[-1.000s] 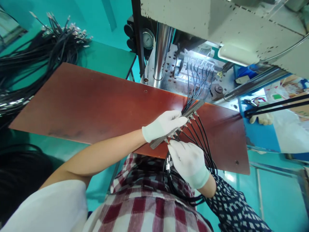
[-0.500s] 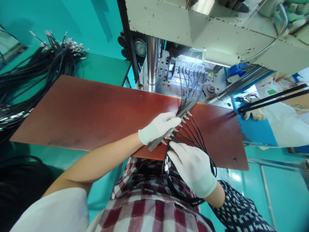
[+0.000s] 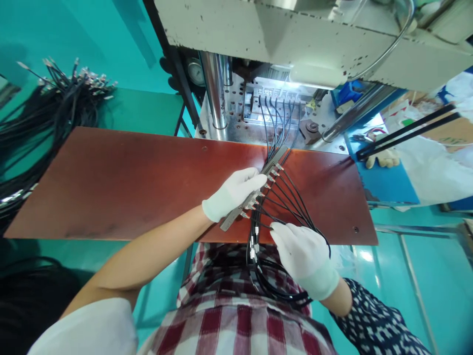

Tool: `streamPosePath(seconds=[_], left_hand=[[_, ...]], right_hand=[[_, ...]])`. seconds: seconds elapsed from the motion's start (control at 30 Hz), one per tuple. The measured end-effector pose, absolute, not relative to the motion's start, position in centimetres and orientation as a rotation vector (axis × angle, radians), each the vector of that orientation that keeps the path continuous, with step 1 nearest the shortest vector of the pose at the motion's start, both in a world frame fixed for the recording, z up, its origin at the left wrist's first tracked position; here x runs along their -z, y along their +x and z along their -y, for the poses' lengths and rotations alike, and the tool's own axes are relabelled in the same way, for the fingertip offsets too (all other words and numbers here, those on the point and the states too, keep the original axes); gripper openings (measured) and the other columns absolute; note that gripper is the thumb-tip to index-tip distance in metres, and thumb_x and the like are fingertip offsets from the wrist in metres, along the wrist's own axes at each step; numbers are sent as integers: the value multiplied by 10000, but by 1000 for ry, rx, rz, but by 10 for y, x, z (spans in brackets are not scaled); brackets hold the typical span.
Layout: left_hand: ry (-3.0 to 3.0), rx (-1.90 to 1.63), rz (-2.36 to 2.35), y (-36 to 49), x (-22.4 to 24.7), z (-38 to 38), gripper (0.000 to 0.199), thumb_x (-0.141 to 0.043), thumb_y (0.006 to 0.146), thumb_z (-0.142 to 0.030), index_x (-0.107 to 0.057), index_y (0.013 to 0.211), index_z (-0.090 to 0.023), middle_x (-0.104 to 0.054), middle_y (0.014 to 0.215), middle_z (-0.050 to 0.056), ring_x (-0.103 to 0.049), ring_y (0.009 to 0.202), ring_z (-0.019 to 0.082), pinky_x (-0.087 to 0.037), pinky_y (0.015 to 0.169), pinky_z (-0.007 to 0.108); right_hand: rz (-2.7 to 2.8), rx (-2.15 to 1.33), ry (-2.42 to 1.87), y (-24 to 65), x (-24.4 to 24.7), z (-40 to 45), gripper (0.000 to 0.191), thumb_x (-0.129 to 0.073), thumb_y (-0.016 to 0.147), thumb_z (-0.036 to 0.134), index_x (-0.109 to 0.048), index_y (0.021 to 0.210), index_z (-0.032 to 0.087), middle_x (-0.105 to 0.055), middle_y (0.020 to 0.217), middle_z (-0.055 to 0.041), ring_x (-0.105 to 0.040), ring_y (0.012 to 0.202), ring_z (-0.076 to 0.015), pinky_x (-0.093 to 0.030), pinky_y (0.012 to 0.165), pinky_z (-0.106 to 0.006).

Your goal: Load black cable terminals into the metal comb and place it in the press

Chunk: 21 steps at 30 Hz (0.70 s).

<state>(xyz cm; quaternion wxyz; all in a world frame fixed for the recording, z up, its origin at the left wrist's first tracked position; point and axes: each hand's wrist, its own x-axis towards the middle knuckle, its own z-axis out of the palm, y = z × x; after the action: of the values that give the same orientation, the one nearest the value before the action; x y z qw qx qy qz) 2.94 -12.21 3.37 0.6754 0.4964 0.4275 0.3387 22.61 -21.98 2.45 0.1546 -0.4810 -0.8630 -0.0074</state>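
Observation:
My left hand [image 3: 234, 192], in a white glove, is closed around a narrow grey metal bar [image 3: 229, 220] held slantwise above the brown board. A row of small metal connectors [image 3: 276, 167] sits along the bar's right side, with black cables [image 3: 297, 199] running from them to the lower right. In its white glove, my right hand [image 3: 305, 256] is closed, thumb and fingertips together on a black cable [image 3: 263, 224] from the bar's near end. A bundle of black cables with metal ends [image 3: 254, 246] hangs over the board's front edge toward my lap.
Beyond the board [image 3: 148, 187] stands a press with steel columns [image 3: 214, 93]. Cables run into its lit metal mould [image 3: 254, 116]. Piled black cables [image 3: 70, 103] lie at left. At right are two black bars [image 3: 406, 133], a glove [image 3: 384, 159] and a blue surface [image 3: 393, 185].
My right hand has moved away from the bar, to the right and slightly down, drawing a cable out straighter. My left hand keeps its grip on the bar. The whole view has shifted somewhat.

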Motion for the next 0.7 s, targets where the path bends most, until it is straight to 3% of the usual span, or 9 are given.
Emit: streamPosePath(seconds=[0.17, 0.47, 0.7], left_hand=[[1115, -780, -958, 30, -34, 122, 326, -535, 939, -402, -431, 729, -176, -419, 568, -59, -392, 466, 54, -338, 418, 165], [1127, -773, -973, 30, -31, 123, 326, -533, 938, -432, -447, 751, -179, -434, 552, -61, -398, 447, 60, -336, 401, 172], [1118, -767, -967, 31, -32, 125, 330, -521, 941, -438, -443, 744, -186, -438, 553, -59, -382, 433, 56, -324, 396, 175]], right_hand=[[2445, 65, -1371, 223, -27, 219, 211, -523, 955, 201, -724, 897, 174, -671, 662, -1, -560, 562, -155, -320, 623, -322], [2555, 54, -1393, 208, -34, 217, 251, -536, 961, 205, -678, 1160, 148, -686, 789, -9, -564, 590, -163, -305, 616, -325], [2553, 18, -1325, 199, -31, 209, 253, -471, 928, 115, -707, 1018, 127, -635, 668, -13, -557, 564, -170, -299, 609, -332]])
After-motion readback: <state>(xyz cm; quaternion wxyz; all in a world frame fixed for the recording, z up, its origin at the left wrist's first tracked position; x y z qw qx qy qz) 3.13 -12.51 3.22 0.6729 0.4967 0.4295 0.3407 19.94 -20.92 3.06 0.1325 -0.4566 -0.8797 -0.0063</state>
